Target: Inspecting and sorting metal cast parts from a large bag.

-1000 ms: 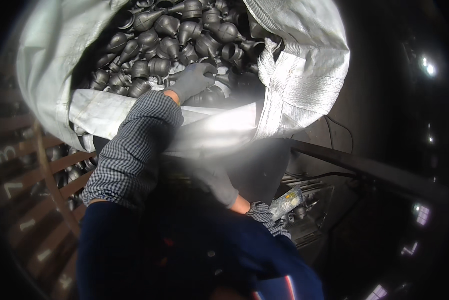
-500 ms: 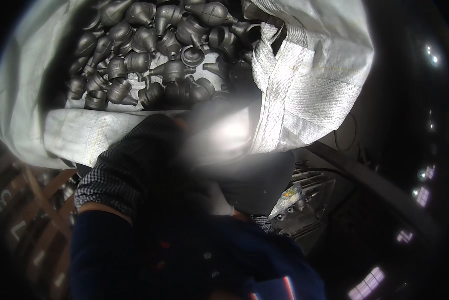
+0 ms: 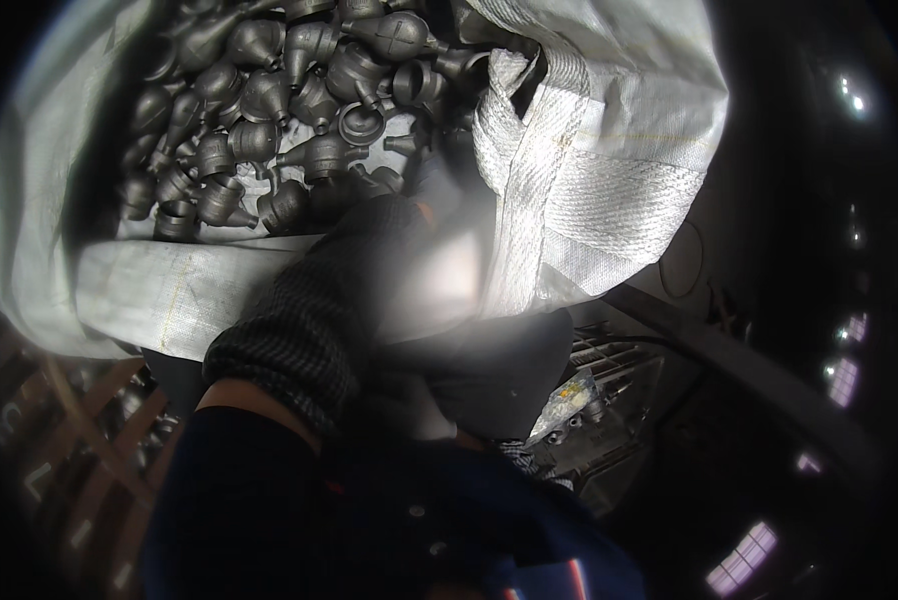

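My left hand, in a dark knitted glove, reaches over the folded front edge of a white woven bulk bag. Its fingers are lost in shadow and blur near the metal parts, so whether they grip one cannot be told. Grey bulb-shaped metal castings, each with a narrow neck and some with an open round mouth, lie heaped in the bag. A bit of checked glove at my right hand shows low down, beside my dark blue clothing; its fingers are hidden.
A thick woven strap runs down the bag's right side. Below it stands a wire-grid crate with small metal parts and a clear plastic packet. A dark bar slants off to the right. Brown slats lie at lower left.
My left hand has moved up and to the right, farther over the bag's edge toward the castings. The bag sits slightly farther left in view. My right hand stays low.
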Demonstrator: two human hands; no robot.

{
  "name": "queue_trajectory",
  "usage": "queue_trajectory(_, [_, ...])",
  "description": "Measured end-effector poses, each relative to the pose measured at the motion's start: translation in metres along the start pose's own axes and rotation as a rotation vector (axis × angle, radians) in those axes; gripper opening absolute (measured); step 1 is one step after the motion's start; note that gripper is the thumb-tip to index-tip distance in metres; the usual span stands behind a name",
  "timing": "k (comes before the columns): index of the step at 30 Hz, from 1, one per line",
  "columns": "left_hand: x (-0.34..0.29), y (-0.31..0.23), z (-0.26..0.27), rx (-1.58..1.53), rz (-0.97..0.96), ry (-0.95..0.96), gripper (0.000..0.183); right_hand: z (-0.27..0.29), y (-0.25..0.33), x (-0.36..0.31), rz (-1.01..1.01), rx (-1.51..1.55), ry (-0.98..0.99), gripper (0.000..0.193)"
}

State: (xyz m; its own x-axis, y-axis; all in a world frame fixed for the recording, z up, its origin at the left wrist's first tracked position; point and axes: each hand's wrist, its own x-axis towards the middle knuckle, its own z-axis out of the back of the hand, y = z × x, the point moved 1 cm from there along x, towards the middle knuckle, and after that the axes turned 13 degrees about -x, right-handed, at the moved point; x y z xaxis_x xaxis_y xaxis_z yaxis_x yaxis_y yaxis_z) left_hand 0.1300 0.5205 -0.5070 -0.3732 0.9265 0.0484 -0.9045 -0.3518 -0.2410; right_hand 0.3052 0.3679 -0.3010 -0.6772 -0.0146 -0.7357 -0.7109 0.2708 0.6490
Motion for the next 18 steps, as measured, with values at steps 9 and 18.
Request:
queue_trajectory(9, [-0.037,0.058,0.077,-1.919,0.752,0.361,0.052,-0.002,-0.011,0.000,0.310,0.073,-0.060,0.027])
queue_trajectory(18, [-0.147,0.064,0.248,-2.095,0.234,0.234,0.055,-0.007,-0.010,-0.006,0.506,-0.034,-0.048,0.026])
